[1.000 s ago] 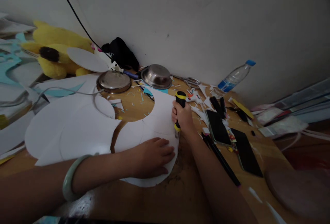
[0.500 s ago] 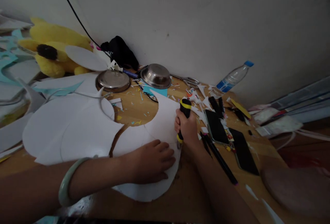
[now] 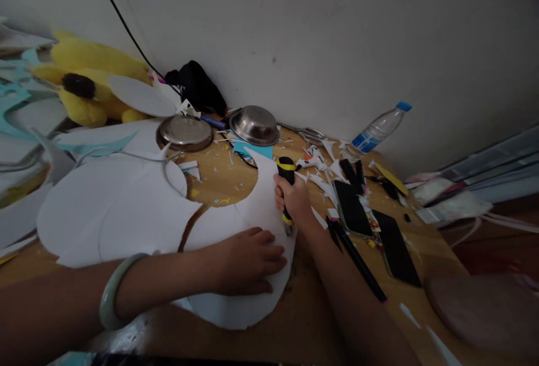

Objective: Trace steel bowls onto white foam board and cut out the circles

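Note:
My left hand [image 3: 248, 265] lies flat on a curved piece of white sheet [image 3: 236, 312], its fingers slightly apart and pressing on the surface. A pale green bangle circles that wrist. Just beyond those fingers, my right hand [image 3: 295, 200] is wrapped round the black-and-yellow handle of a utility knife [image 3: 287, 170]. The knife stands nearly upright, metal tip down at the sheet's right edge; the blade itself is too small to make out. To the left, a larger rounded white sheet [image 3: 138, 209] lies against the piece under my hand.
Two metal bowls or lids [image 3: 255, 124] stand at the back by the wall, amid scattered scraps. A white glue gun [image 3: 312, 159], two dark phones [image 3: 396, 248], black pens [image 3: 362, 265] and a tilted water bottle [image 3: 377, 133] lie right. A yellow plush toy [image 3: 96, 79] sits back left.
My right hand and the knife have shifted a little to the left, with the tip now further in from the sheet's edge. My left hand is practically unmoved.

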`<state>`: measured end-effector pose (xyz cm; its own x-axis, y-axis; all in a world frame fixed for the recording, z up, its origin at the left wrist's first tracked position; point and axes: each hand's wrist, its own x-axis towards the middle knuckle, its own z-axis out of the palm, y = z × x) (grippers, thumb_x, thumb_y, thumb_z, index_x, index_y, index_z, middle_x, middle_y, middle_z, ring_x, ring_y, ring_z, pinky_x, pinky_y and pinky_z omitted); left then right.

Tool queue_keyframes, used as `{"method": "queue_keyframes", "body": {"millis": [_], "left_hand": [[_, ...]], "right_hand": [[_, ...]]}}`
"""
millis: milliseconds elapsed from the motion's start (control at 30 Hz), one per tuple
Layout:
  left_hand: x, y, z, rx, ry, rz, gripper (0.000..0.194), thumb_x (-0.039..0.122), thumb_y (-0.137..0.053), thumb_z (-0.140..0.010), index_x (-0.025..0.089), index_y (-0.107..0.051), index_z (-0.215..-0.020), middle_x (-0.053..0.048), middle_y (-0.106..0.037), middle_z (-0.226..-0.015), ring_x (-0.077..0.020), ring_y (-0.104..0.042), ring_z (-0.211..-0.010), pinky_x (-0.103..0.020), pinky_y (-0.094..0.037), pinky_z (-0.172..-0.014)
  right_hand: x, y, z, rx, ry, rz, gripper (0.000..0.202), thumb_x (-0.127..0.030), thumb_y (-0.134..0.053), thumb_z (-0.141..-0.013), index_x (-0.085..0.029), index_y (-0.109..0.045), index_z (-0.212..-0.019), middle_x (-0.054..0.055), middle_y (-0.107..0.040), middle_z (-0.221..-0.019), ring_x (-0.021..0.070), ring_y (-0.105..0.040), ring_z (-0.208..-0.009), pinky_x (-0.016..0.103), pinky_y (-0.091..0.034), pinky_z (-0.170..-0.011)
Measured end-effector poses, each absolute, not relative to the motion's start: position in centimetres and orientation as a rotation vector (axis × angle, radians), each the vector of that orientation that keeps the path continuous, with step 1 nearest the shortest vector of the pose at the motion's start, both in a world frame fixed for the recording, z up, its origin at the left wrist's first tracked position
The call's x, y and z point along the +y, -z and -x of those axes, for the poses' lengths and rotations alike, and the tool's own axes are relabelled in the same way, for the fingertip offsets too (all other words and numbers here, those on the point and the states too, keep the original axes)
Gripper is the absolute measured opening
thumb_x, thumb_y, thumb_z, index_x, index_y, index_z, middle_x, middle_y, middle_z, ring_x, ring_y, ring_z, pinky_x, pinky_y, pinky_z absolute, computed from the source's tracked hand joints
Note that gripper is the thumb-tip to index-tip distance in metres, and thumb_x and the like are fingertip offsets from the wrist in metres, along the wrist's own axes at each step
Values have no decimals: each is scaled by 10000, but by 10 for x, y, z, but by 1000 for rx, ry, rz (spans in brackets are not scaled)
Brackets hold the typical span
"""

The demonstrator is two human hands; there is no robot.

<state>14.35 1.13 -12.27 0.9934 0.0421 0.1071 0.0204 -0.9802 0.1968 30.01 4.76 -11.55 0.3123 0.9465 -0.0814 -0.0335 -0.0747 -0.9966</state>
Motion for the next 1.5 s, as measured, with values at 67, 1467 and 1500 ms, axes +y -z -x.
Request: {"method": "queue_keyframes", "body": {"millis": [67, 1467, 1500], "left_hand": [[12, 123, -143, 56, -171, -2937, 413, 408, -606, -806, 172, -546, -1139, -70, -593, -1133, -247, -475, -1075, -352, -392, -864], [14, 124, -146, 45, -166, -2922, 374, 417, -608, -802, 194, -558, -1098, -60, -594, -1132, -249, -484, -1053, -337, -381, -852], [14, 123, -145, 44, -179, -2922, 371, 417, -609, -800, 194, -560, -1093, -61, -596, -1125, -247, -486, -1051, -334, -380, -850]], "right_hand": [[48, 115, -299, -937, -1089, 1360, 236, -318, -576, -688, -222, -367, -634, -119, -361, -388, 51, -290, -260, 178, -236, -247], [81, 117, -295, -1011, -1292, 1337, 218, -301, -571, -682, -213, -382, -617, -107, -367, -395, 46, -299, -266, 176, -237, -251], [80, 118, -295, -1003, -1289, 1337, 213, -302, -570, -680, -214, -385, -624, -108, -369, -399, 47, -299, -266, 178, -238, -250]]}}
